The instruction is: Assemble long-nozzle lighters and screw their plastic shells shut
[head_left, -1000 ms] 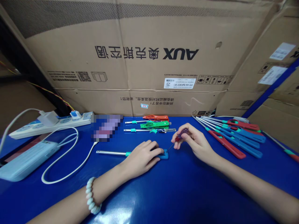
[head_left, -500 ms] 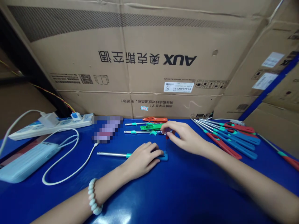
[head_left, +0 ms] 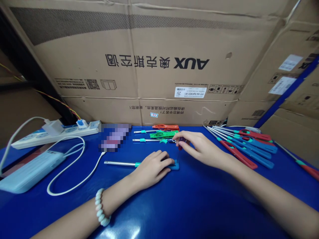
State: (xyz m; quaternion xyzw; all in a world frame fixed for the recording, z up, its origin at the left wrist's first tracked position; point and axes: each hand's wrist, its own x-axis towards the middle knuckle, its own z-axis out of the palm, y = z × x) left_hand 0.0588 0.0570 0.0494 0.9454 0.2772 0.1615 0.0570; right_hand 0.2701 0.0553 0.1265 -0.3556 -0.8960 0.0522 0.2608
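Observation:
Under my left hand (head_left: 156,167) lies a long-nosed lighter with a blue handle (head_left: 175,165) and a silver metal tube (head_left: 119,163) pointing left. My left fingers wrap over the handle and hold it down on the blue table; their grip hides most of it. My right hand (head_left: 190,144) pinches a screwdriver (head_left: 180,145) by its dark red handle. Its thin shaft slopes down to the right end of the blue handle. Just behind are an opened green lighter (head_left: 164,134) and an orange one (head_left: 165,127), both with tubes to the left.
At the right lie several red and blue lighters (head_left: 249,146) in a fan, with another red one (head_left: 309,170) at the edge. A power strip (head_left: 91,127), a light blue power bank (head_left: 32,171) and a white cable (head_left: 59,194) occupy the left. Cardboard (head_left: 149,79) walls the back.
The screwdriver's handle has tilted slightly to the right, along with my right fingers. My left hand stays on the blue lighter; the view has shifted very little.

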